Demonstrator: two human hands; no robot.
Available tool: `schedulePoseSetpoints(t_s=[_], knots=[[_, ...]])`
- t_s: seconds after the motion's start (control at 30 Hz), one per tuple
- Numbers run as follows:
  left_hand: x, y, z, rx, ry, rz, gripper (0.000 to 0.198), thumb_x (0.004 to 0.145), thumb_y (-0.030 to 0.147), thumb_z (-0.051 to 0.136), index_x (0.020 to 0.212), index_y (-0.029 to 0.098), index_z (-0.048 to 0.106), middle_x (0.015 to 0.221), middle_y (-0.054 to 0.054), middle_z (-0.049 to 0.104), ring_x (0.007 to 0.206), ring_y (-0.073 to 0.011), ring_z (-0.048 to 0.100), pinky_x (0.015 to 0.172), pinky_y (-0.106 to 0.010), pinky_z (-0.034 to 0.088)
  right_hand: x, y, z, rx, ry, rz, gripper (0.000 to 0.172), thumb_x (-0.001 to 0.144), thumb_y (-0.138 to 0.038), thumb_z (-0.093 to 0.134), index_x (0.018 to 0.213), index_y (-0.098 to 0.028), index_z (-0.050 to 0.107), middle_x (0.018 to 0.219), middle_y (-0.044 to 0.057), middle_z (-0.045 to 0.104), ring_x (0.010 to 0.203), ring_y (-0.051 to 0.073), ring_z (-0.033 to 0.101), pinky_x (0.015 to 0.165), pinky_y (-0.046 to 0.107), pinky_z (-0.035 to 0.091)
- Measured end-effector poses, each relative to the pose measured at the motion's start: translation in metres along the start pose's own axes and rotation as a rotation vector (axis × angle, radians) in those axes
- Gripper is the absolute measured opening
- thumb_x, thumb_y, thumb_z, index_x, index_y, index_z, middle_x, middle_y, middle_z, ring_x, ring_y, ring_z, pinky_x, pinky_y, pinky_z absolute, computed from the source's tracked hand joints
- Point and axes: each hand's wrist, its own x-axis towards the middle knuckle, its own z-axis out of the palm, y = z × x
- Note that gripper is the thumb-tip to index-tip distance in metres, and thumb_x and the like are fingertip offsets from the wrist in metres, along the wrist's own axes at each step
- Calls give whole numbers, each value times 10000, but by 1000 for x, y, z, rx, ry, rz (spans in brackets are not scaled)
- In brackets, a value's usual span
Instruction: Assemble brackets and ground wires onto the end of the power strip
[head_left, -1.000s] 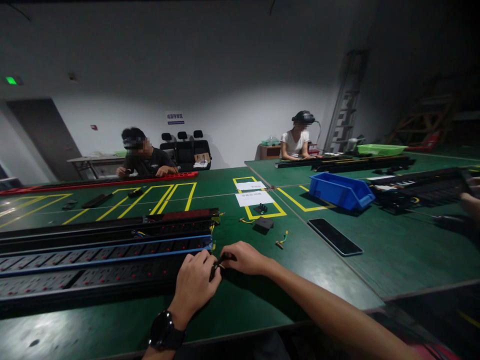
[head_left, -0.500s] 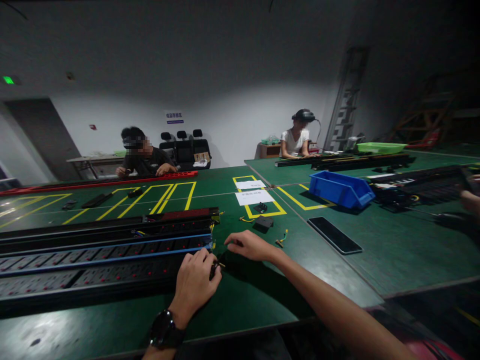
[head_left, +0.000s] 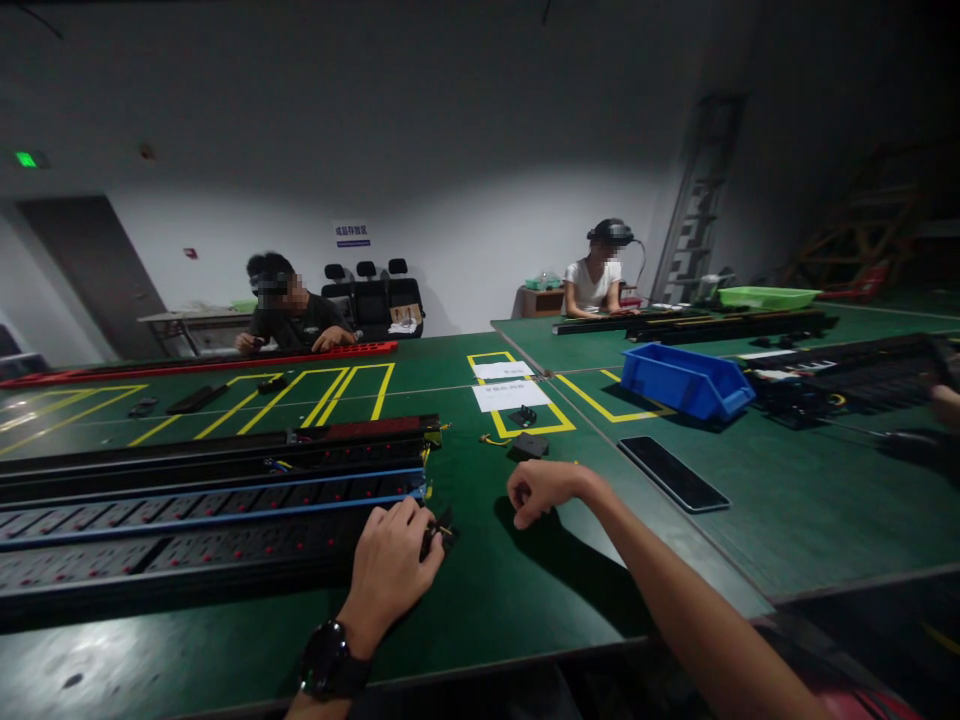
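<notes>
My left hand [head_left: 394, 560], with a black watch [head_left: 330, 655] on its wrist, is closed on a small black part [head_left: 444, 535] at the right end of the nearest long black rail [head_left: 247, 550], which carries a row of red dots. Its fingers hide most of that part. To the right, my right hand [head_left: 541, 490] is bent down over the green table with its fingers curled in; whatever is between them is hidden. Just beyond it lie a flat black block [head_left: 529, 447] and a small black bracket [head_left: 525, 415]. A blue-edged rail [head_left: 300, 490] runs behind the nearest one.
A phone [head_left: 673, 473] and a blue bin [head_left: 686, 382] lie to the right. White paper sheets [head_left: 499, 397] rest within yellow tape lines. Two people sit across the table, beside a red rail [head_left: 202, 365] and black rails [head_left: 720, 328]. Another hand [head_left: 946, 405] shows at the right edge.
My right hand has moved right, away from the rail end, and its fingers have curled downward. It now covers the spot where a small yellow-green wired connector lay. My left hand stays in place.
</notes>
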Motion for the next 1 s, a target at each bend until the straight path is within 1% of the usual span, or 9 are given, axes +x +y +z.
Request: schedulePoseSetpoints(t_s=[0.1,0.2,0.33,0.47,0.6,0.73,0.83,0.93,1.0], knots=[[1,0,1,-2,1,1,141,913,264,539,904,209,669,952,-50,653,833,-212,571,776,-384,387,4,-3,3,-48,84,-3,204,764,-362,729,760,-159,709,617,-7,641,524,109,554,482,209,385],[1,1,0,0,12,5,142,906,263,543,907,208,674,945,-49,646,836,-212,573,775,-383,392,7,-8,6,-133,182,-18,208,801,-346,670,755,-153,732,627,13,669,526,112,563,488,213,379],[0,2,-3,13,47,7,165,898,323,561,908,210,682,941,-60,628,875,-232,572,783,-387,405,9,-15,12,-229,258,-37,191,784,-288,633,732,-141,743,621,21,672,524,114,567,492,216,364],[-1,2,-3,-12,71,-1,194,906,350,552,881,206,679,931,-74,610,917,-250,568,809,-399,424,13,-20,16,-247,313,-127,143,744,-211,611,710,-136,728,619,10,656,546,106,560,515,208,360],[0,-2,-2,-122,120,-43,207,925,340,529,894,204,682,950,-76,603,919,-239,574,841,-398,445,16,-28,19,-45,340,-229,136,766,-231,601,781,-135,697,665,0,650,562,94,555,503,182,374],[4,-5,-6,-301,142,-111,209,941,338,517,904,214,681,952,-63,616,909,-219,593,856,-378,463,18,-40,27,307,180,-231,161,789,-284,588,853,-147,641,803,32,710,568,112,636,439,163,411],[11,-4,-15,-498,69,-123,212,954,331,502,954,214,679,970,-57,631,894,-193,609,817,-326,486,22,-49,35,518,114,-243,185,795,-326,615,864,-155,607,804,39,731,497,105,630,414,168,426],[20,2,-27,-596,-67,-65,224,948,324,521,1080,229,676,1010,-51,648,868,-176,615,786,-293,490,29,-54,43,639,166,-281,248,795,-386,677,843,-149,621,701,4,698,425,72,552,401,164,411],[27,6,-32,-586,-112,-32,214,935,318,544,1078,237,682,1008,-46,662,885,-183,620,795,-292,480,32,-55,47,696,210,-304,298,787,-428,719,828,-143,643,656,-15,667,415,56,508,397,158,385]])
